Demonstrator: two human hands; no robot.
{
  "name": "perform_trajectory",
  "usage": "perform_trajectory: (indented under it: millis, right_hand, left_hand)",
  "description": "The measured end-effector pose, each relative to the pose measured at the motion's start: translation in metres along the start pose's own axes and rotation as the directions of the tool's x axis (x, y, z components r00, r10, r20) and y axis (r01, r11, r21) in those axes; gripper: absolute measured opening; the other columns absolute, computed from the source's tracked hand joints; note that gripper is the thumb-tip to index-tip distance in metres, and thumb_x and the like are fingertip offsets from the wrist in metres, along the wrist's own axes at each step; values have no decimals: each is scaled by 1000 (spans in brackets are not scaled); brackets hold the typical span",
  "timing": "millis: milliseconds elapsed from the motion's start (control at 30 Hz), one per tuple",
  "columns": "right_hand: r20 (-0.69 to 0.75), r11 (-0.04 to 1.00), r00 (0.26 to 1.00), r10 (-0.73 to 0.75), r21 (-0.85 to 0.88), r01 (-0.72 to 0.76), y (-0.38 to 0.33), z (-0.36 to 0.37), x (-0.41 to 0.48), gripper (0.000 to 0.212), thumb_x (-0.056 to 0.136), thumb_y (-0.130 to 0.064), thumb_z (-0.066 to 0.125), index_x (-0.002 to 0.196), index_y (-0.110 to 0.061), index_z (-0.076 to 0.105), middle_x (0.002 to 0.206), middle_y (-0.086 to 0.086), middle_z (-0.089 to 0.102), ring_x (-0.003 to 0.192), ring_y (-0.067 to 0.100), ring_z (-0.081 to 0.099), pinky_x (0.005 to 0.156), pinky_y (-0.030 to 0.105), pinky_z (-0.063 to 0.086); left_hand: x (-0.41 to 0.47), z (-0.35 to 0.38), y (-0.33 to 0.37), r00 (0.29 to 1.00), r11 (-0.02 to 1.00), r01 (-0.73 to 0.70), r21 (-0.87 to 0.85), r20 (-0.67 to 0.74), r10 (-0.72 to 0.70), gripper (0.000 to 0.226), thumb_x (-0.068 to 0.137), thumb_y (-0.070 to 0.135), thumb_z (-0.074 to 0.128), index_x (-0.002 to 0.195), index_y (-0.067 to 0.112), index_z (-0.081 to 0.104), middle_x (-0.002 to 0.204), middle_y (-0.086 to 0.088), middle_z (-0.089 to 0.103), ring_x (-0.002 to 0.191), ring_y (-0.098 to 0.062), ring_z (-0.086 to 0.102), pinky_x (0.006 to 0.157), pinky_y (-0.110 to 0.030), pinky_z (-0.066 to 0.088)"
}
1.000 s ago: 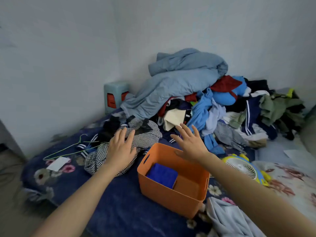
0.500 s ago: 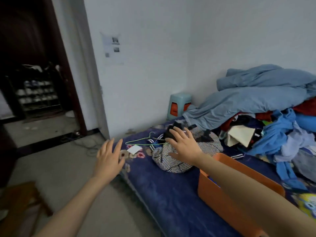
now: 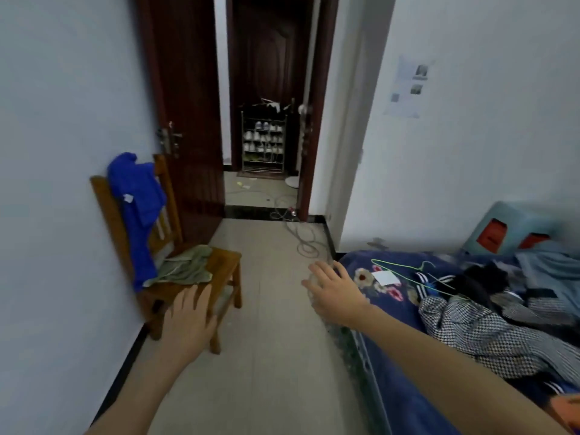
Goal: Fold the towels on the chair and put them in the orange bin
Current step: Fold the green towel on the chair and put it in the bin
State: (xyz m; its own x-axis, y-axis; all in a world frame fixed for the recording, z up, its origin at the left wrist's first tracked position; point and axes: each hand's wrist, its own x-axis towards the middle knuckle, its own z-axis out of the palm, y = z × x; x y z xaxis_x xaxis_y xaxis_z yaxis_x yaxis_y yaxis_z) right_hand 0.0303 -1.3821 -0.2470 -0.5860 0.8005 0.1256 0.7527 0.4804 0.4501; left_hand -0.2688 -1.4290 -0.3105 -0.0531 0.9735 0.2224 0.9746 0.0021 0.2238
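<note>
A wooden chair stands against the left wall. A blue towel hangs over its backrest, and a crumpled grey-green towel lies on its seat. My left hand is open, fingers spread, in front of the chair seat and holds nothing. My right hand is open too, over the floor by the bed's corner. Only a corner of the orange bin shows at the lower right edge, on the bed.
A bed with a dark blue floral cover fills the right side, with a checkered garment, a green hanger and piled clothes. A teal stool stands by the wall. An open doorway lies ahead; cables trail across the tiled floor.
The view has swung left from the bed and bin toward the chair and doorway. Both hands moved left with it, staying open and empty.
</note>
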Motion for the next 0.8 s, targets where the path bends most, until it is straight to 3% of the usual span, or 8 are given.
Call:
perform_trajectory:
  millis: [100,200,333,467,533,633,733,800]
  right_hand:
    - [-12,996,998,-69,50,70,-20,0,29,65,39,-47,86,98,-25,70,107,9,68,99,26,66,75,46,54]
    - [-46,982,990,-132,132,137,-37,4,51,60,56,-36,81,111,-18,65,119,16,62,113,34,59,87,53,48]
    - [-86,959,975,-203,186,216,-36,15,72,57,80,-28,65,132,-16,48,141,19,42,134,36,36,105,56,29]
    - [-103,956,973,-208,189,225,-1,45,88,55,92,-25,48,143,-17,29,154,14,16,144,29,10,115,48,8]
    - [-113,958,975,-190,198,209,23,63,90,56,83,-27,61,135,-16,44,146,18,34,138,33,28,110,51,24]
    - [-102,954,974,-205,201,222,64,98,98,65,45,-37,86,105,-21,67,111,13,66,104,30,64,80,45,53]
    - [-94,950,970,-225,199,240,98,124,108,68,35,-39,87,98,-23,69,104,10,69,95,27,68,72,41,55]
    - [-85,940,965,-248,221,261,112,140,112,68,34,-38,88,97,-22,69,103,11,69,93,28,68,71,41,56]
  left_hand:
    - [-22,6,-29,989,990,142,-18,44,-141,59,75,29,69,127,5,55,123,-25,57,112,-45,53,84,-56,47]
    - [-34,12,-47,983,984,176,19,48,-177,71,61,17,84,125,3,56,116,-27,59,103,-47,57,75,-54,50]
    - [-23,12,-40,975,977,211,30,62,-213,74,50,15,89,117,1,59,106,-25,63,90,-45,62,63,-50,54]
    - [7,22,-11,973,971,227,71,19,-229,70,54,17,87,117,2,60,107,-23,63,94,-45,62,66,-49,54]
    - [24,37,11,969,967,248,62,-1,-248,66,59,18,83,118,3,60,110,-23,62,98,-44,61,70,-49,53]
    - [52,53,58,957,957,288,9,-25,-288,55,74,30,61,123,5,57,119,-22,60,107,-43,58,79,-51,51]
    - [79,76,94,938,937,344,-53,-14,-346,60,82,36,50,135,10,44,133,-18,49,122,-39,46,95,-48,43]
    - [90,94,106,947,944,321,-74,11,-321,57,78,40,45,129,14,40,121,-18,57,109,-40,55,87,-48,48]
